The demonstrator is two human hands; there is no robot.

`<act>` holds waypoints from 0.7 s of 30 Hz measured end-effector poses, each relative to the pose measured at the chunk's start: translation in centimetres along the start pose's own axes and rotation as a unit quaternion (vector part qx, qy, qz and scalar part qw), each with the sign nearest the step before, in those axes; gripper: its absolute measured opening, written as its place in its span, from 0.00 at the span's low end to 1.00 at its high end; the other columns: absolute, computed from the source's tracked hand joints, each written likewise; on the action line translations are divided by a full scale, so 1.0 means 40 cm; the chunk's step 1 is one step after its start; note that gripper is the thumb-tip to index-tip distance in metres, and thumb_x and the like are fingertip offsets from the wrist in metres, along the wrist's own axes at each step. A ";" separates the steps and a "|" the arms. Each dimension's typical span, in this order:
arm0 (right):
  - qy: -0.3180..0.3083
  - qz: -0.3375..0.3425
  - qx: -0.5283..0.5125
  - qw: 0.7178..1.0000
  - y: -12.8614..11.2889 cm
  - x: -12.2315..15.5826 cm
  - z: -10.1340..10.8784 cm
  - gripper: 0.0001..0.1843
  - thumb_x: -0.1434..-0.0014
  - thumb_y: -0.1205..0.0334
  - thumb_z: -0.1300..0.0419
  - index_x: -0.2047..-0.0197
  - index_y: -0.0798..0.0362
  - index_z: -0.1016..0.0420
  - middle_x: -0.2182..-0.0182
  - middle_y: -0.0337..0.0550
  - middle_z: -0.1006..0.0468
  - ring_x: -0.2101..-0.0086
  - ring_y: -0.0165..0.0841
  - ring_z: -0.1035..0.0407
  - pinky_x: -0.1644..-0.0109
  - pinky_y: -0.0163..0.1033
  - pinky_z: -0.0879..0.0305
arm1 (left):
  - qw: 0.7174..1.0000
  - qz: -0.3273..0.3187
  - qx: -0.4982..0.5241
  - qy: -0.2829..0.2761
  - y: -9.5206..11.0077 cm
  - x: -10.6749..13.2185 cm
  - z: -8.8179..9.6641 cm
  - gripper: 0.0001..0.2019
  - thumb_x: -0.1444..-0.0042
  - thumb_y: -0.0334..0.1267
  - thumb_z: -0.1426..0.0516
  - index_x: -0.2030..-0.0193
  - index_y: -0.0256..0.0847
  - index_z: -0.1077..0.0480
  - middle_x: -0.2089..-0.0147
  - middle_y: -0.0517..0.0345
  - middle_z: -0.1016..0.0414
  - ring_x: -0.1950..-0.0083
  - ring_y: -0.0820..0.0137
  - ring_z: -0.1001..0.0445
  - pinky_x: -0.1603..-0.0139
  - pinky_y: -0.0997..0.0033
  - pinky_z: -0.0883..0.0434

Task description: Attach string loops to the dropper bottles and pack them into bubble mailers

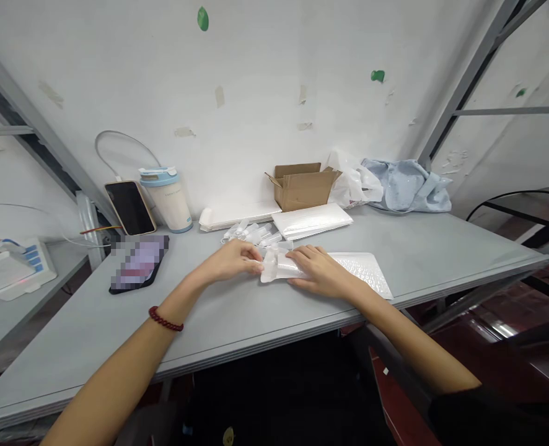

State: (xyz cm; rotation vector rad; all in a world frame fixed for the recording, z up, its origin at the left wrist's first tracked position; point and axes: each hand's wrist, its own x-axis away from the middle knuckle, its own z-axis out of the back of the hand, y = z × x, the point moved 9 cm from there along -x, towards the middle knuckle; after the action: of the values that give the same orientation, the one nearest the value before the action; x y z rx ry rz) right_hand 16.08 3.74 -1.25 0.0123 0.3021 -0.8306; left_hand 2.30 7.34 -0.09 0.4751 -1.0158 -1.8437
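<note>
A white bubble mailer (365, 272) lies on the table, its translucent flap end (269, 271) pointing left. My right hand (321, 271) is on top of it, fingers and thumb curved round its middle and holding it. At the flap end, my left hand (240, 257) has its thumb and fingertips pinched together at the edge. Whether anything small is between those fingertips is hard to make out. Just behind the hands lies a loose pile of small clear plastic tubes (256, 233), partly hidden by the mailer and fingers.
More white mailers (312, 221) lie behind, near an open cardboard box (307, 187), a white plastic bag (353, 179) and light blue cloth (407, 184). To the left stand a cup (170, 201) and a charging phone (130, 207), with another phone (139, 263) lying flat.
</note>
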 end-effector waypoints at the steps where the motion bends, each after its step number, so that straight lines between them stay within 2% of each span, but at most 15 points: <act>1: -0.003 -0.002 0.002 1.000 0.000 0.000 -0.001 0.22 0.41 0.55 0.43 0.45 0.55 0.36 0.51 0.52 0.29 0.53 0.44 0.36 0.50 0.50 0.38 | 1.000 -0.006 0.005 0.001 -0.006 -0.010 -0.016 0.07 0.55 0.37 0.39 0.69 0.37 0.26 0.70 0.57 0.23 0.66 0.67 0.25 0.62 0.70 0.31; 6: -0.004 -0.002 -0.001 1.000 0.002 0.000 -0.003 0.22 0.41 0.56 0.43 0.46 0.56 0.36 0.51 0.53 0.29 0.52 0.44 0.36 0.50 0.50 0.38 | 0.995 -0.063 -0.045 0.059 0.002 -0.027 -0.054 0.07 0.54 0.37 0.38 0.69 0.38 0.23 0.69 0.58 0.21 0.66 0.69 0.27 0.63 0.72 0.34; 9: 0.001 -0.001 -0.005 1.000 0.003 0.000 -0.004 0.22 0.41 0.56 0.43 0.45 0.55 0.36 0.51 0.52 0.29 0.52 0.45 0.37 0.51 0.50 0.38 | 0.984 -0.112 -0.097 0.098 0.032 -0.015 -0.068 0.07 0.52 0.31 0.42 0.68 0.39 0.22 0.70 0.59 0.23 0.68 0.71 0.30 0.65 0.72 0.35; 12: -0.003 -0.005 -0.004 1.000 0.005 0.000 -0.006 0.23 0.41 0.57 0.42 0.45 0.56 0.36 0.52 0.53 0.29 0.53 0.44 0.36 0.51 0.50 0.38 | 0.967 -0.173 -0.139 0.122 0.070 0.000 -0.084 0.10 0.52 0.27 0.45 0.69 0.38 0.22 0.66 0.57 0.23 0.66 0.70 0.29 0.62 0.72 0.35; 15: -0.006 -0.007 -0.006 1.000 0.006 -0.001 -0.008 0.24 0.42 0.57 0.42 0.45 0.56 0.36 0.52 0.53 0.29 0.53 0.44 0.36 0.51 0.49 0.38 | 0.967 -0.182 -0.142 0.103 0.078 0.001 -0.088 0.10 0.51 0.26 0.46 0.70 0.37 0.23 0.67 0.57 0.23 0.66 0.70 0.29 0.62 0.72 0.35; 19: -0.004 -0.006 -0.001 1.000 0.007 0.000 -0.009 0.23 0.41 0.56 0.42 0.44 0.55 0.36 0.51 0.52 0.29 0.53 0.44 0.36 0.51 0.49 0.38 | 0.985 -0.138 -0.100 0.035 0.051 -0.004 -0.072 0.10 0.52 0.30 0.44 0.64 0.39 0.22 0.64 0.59 0.21 0.63 0.68 0.26 0.60 0.73 0.33; 21: -0.007 -0.006 0.001 1.000 0.006 0.000 -0.010 0.23 0.41 0.55 0.43 0.45 0.55 0.36 0.51 0.52 0.29 0.53 0.44 0.36 0.51 0.49 0.38 | 0.990 -0.110 -0.084 0.021 0.035 -0.005 -0.054 0.10 0.53 0.31 0.43 0.64 0.40 0.22 0.64 0.60 0.20 0.62 0.67 0.25 0.60 0.72 0.33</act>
State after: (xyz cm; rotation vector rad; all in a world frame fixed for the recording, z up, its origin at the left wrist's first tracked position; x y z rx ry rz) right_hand 16.16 3.98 -1.66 0.0067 0.2891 -0.8426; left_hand 4.63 6.25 -0.23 0.5376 -0.7967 -2.0864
